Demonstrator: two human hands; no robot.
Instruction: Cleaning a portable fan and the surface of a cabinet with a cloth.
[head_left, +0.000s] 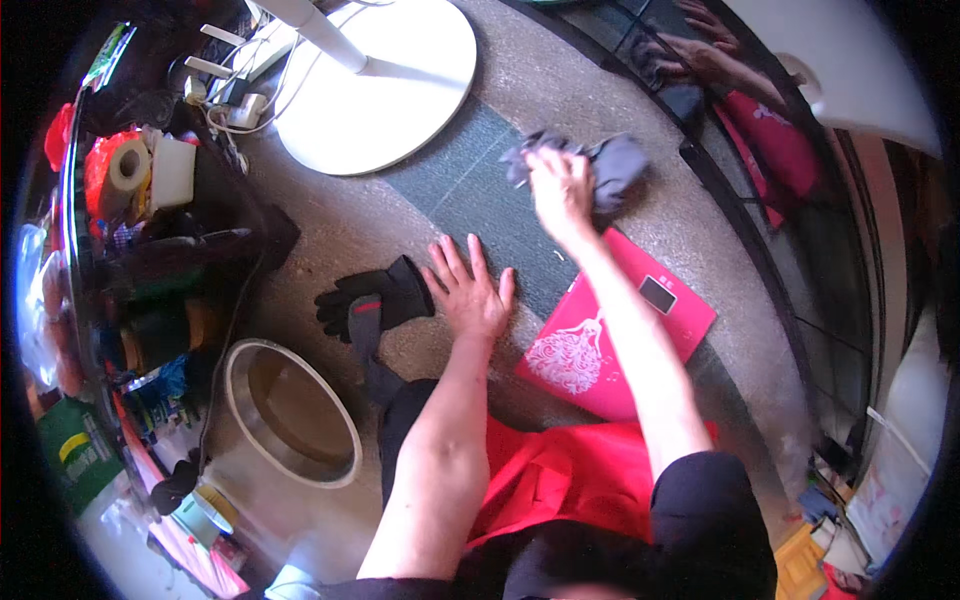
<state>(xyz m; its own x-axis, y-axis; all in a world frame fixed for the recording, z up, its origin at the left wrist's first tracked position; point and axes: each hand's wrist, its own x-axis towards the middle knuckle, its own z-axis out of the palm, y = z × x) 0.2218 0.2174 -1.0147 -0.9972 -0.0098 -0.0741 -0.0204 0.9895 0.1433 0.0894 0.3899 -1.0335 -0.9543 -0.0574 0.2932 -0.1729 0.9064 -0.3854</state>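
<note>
My right hand (559, 187) presses on a crumpled grey cloth (619, 169) that lies on the speckled stone floor (375, 225), over the edge of a dark green band. Lower left of it, my left hand (472, 292) rests on the floor, fingers spread, holding nothing. Just left of that hand lie a black glove (401, 289) and a dark grey strap-like piece (365, 337) with a red mark. A pink-red bathroom scale (577, 352) with a white dress pattern and a small display lies partly under my right forearm.
A metal basin (352, 450) of murky water stands at lower left. The round white base (390, 97) of a stand is at the top, beside a power strip with cables (244, 112). A glossy black cabinet front (750, 150) curves along the right. Shelves with a paper roll (129, 165) stand left.
</note>
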